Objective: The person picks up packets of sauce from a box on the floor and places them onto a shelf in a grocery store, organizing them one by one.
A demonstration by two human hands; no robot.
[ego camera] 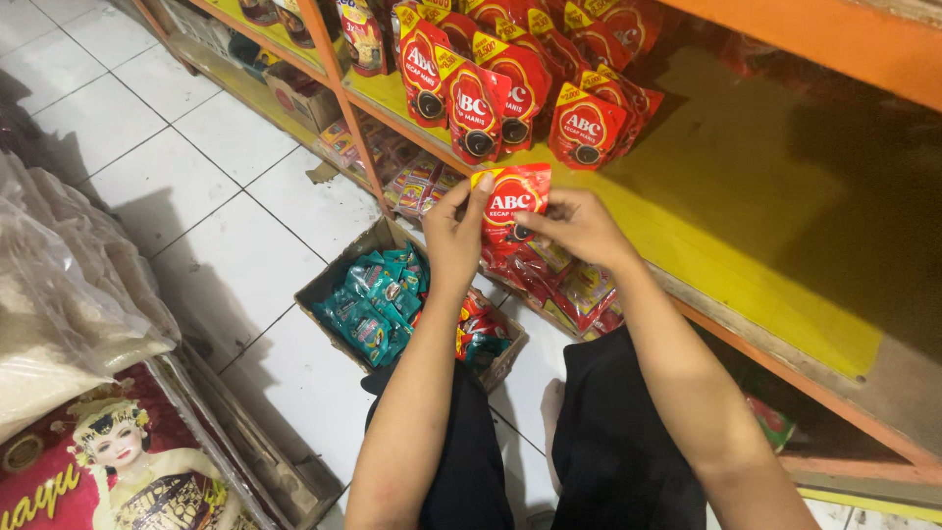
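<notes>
- The left hand [454, 234] and the right hand [579, 224] hold one red sauce pouch [512, 201] between them, upright, just in front of the edge of the yellow shelf [746, 236].
- The left hand's fingers [471, 201] close on the pouch's left edge, with the fingertips up near its yellow top corner.
- The right hand's fingers [540, 221] pinch the pouch's right edge lower down, beside the round dark cap.
- Both hands are narrowly curled around the pouch; neither is spread wide.
- The pouch is off the shelf board, in the air below and in front of the row of standing red pouches [510, 83] that lean against one another on the yellow shelf.
- To the right of that row the shelf board lies in shadow, under an orange shelf rail [834, 39].
- Beneath the hands a lower shelf holds small red and mixed-colour packets [579, 290]; what they are is hard to tell from here.
- On the white tiled floor [186, 186], left of the forearms, sits an open cardboard box [343, 270] full of teal sachets [378, 299].
- The person wears black clothing [608, 442] and appears to be crouched low before the shelves.
- At the far left, clear bags of white grain [59, 294] rest above a printed red sack [108, 461].
</notes>
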